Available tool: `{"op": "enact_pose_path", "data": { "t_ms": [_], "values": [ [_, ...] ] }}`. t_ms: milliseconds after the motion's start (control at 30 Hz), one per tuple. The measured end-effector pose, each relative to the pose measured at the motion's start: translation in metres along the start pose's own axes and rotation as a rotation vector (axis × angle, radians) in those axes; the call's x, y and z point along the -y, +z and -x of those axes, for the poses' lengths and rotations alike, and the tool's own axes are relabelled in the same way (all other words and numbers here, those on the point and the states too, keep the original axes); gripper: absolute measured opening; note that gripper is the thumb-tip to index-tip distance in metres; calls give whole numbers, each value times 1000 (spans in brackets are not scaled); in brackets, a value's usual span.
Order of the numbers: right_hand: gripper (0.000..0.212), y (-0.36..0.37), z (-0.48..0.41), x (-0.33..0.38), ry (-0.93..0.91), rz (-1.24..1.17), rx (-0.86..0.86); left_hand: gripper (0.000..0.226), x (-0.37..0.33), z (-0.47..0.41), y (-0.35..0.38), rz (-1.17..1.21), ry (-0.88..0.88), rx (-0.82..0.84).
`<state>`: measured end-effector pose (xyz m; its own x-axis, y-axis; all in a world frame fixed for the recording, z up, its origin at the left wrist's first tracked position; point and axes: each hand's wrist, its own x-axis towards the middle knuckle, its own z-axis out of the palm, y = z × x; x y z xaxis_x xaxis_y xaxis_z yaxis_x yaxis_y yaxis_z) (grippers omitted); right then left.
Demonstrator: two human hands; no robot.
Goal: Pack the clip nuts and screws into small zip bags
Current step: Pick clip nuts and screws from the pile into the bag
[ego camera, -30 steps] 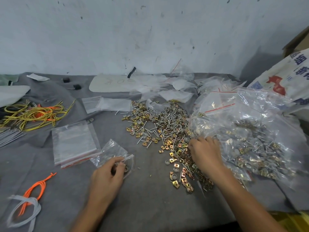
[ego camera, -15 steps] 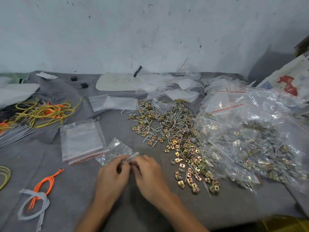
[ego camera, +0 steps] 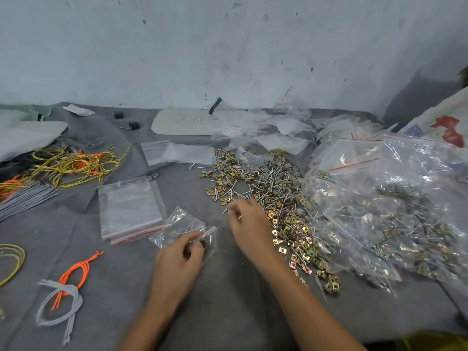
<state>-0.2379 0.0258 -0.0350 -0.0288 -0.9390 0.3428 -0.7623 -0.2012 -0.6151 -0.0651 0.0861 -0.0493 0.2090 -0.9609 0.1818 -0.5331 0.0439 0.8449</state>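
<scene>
Clear plastic crinkles under my left hand point(ego camera: 181, 257), which pinches the mouth of the small zip bag point(ego camera: 181, 228) and holds it gaping toward the loose pile; a couple of dark round pieces show through the film beside the fingers, though I cannot tell what they are. Half a second ago my right hand point(ego camera: 247, 224) was at that mouth, touching the left; now it has swung away to the far side of the bag, to the near edge of the heap of clip nuts point(ego camera: 291, 229) and screws point(ego camera: 255, 181). Its fingertips are curled together and thin silver shanks poke out around them, so I judge it is pinching screws, though how many is hidden. That shift tells me one drop into the bag is done and another pick is in hand, so the bag is only partly filled and not ready to seal. Beyond the held bag, away from the pile, the stack of empty zip bags point(ego camera: 129, 206) lies flat, touching its corner. Past the pile, the big heap of filled bags point(ego camera: 379, 198) suggests plenty is already packed. Next I expect to carry this pinch back to the open mouth; the slim screws could slip or snag the film edge.
</scene>
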Motion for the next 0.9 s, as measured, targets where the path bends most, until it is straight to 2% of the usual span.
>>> {"op": "enact_pose_path", "data": {
  "t_ms": [100, 333, 533, 600, 700, 767, 900],
  "values": [
    [15, 4, -33, -10, 31, 136, 65, 32, -2, 2, -1, 5, -21, 17],
    [20, 13, -59, -17, 62, 288, 177, 37, -2, 0, -1, -1, -49, 30],
    [15, 12, -51, -29, 67, 239, 205, 39, -1, 0, -1, -10, -43, 32],
    [11, 8, -49, -28, 50, 225, 214, 34, 1, -1, 0, -21, -37, 33],
    [6, 0, -41, -19, 34, 128, 173, 23, 5, -3, 1, -47, -21, 39],
    [4, -4, -25, -11, 70, -49, 102, 23, 6, -2, 1, -49, -15, 45],
    [6, 6, 32, 10, 147, -376, 1, 44, 5, -3, 0, -14, -20, 48]
  ]
}}
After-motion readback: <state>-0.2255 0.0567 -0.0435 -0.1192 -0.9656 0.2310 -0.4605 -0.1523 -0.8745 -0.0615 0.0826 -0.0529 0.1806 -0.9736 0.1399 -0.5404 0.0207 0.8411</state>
